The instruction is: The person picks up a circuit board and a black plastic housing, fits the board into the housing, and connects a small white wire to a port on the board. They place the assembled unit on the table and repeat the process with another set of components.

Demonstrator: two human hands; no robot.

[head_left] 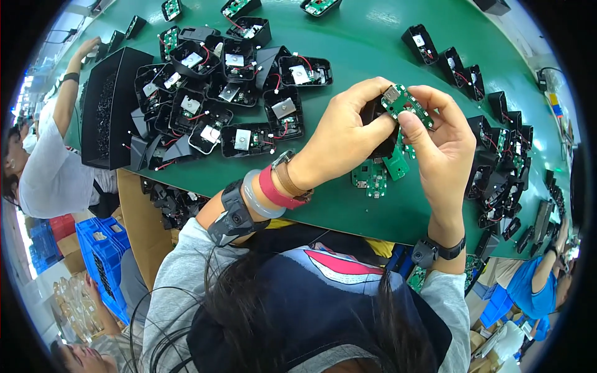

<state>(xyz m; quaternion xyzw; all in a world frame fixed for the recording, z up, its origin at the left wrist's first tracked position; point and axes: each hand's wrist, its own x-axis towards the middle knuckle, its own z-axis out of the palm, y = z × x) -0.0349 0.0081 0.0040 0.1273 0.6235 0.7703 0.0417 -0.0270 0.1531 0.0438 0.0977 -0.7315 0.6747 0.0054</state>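
Note:
My left hand (345, 133) is closed around a small black plastic housing (387, 144), largely hidden by the fingers. Over its top edge, a green circuit board (411, 107) with a metal connector sits tilted. My right hand (444, 140) pinches this board between thumb and fingers, and my left thumb lies close to its lower edge. How far the board sits inside the housing is hidden. Loose green boards (370, 178) lie on the green table (329, 202) just below my hands.
Left of my hands, black housings (242, 140) with metal plates and red wires are heaped beside a large black bin (107, 112). More housings (497, 155) crowd the right side. A cardboard box (140, 217) stands below the table edge. Co-workers (50, 168) work at both sides.

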